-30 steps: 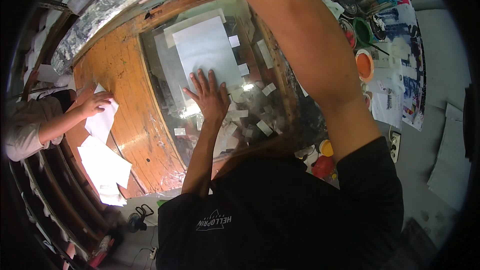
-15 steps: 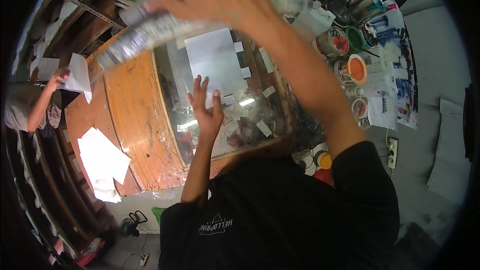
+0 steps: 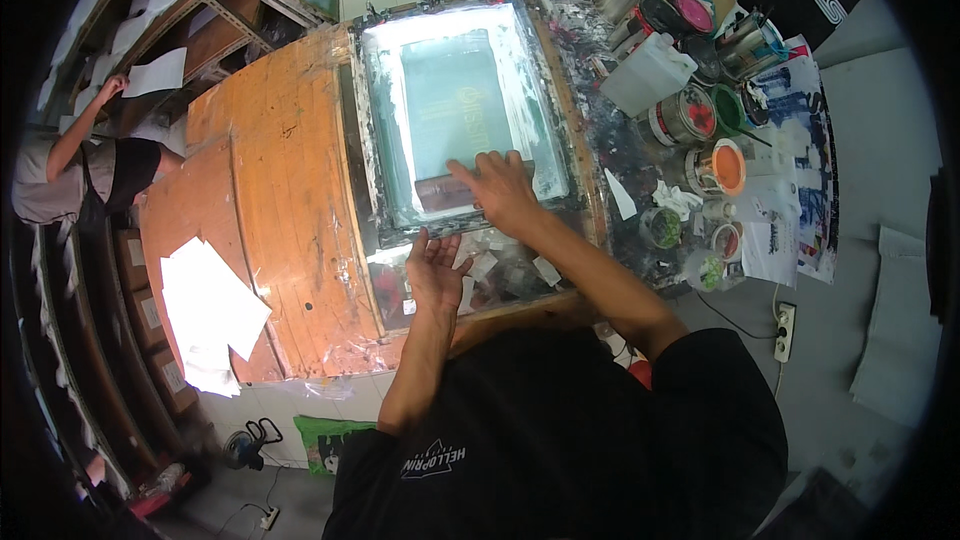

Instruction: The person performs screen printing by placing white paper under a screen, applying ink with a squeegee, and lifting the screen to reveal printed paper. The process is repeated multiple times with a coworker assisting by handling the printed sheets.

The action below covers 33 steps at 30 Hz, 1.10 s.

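Note:
A screen-printing frame lies lowered over the glass-topped part of the table. Its pale green mesh carries faint yellowish lettering. My right hand grips a dark, wide squeegee that rests across the near end of the mesh. Palm upward, my left hand is at the frame's near edge with its fingers stretched out and apart, holding nothing. Whether its fingertips touch the frame I cannot tell. The screen hides the white sheet seen earlier.
White papers lie in a loose stack on the wooden table's left side. Paint cans, such as an orange one, and a white jug crowd the right. At far left a person handles a sheet by the shelves.
The frame, blurred and raised before, has come down over the white sheet. My left hand has moved from the sheet toward me. My right hand has come down onto the squeegee.

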Tool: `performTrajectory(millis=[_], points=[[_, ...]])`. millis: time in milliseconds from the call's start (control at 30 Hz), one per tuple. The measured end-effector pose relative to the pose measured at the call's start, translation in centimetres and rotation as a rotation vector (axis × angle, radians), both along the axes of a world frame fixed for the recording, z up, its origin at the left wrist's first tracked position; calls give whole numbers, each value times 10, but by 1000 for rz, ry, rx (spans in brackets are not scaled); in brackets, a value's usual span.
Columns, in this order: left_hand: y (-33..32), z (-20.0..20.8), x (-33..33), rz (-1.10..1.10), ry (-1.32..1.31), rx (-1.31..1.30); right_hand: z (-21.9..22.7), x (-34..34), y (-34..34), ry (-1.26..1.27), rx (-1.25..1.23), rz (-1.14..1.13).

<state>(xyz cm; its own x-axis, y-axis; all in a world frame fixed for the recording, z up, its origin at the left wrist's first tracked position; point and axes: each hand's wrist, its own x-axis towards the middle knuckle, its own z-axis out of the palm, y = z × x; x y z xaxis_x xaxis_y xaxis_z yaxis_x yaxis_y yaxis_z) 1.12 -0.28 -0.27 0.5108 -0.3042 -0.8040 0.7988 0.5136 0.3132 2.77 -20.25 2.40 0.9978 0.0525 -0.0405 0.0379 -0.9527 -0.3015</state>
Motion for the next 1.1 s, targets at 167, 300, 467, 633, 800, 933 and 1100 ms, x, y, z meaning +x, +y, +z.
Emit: performTrajectory(millis=[167,300,467,633,800,933,1100], points=[[2,2,3,-11,26,-2,-30,8,-1,-245,-15,-49],[-1,3,8,-52,3,2,-54,43,-16,-299,-64,-69],[-5,3,9,-67,-4,59,-46,139,-58,-386,-137,-119],[-6,2,10,-58,12,108,-46,218,-96,-337,-139,-161],[4,-2,8,-45,39,82,-21,142,-79,34,62,-67],[13,11,8,-75,-64,-20,34,32,-24,-172,47,18],[21,62,20,-24,-271,-219,97,-10,10,-427,-106,-15]])
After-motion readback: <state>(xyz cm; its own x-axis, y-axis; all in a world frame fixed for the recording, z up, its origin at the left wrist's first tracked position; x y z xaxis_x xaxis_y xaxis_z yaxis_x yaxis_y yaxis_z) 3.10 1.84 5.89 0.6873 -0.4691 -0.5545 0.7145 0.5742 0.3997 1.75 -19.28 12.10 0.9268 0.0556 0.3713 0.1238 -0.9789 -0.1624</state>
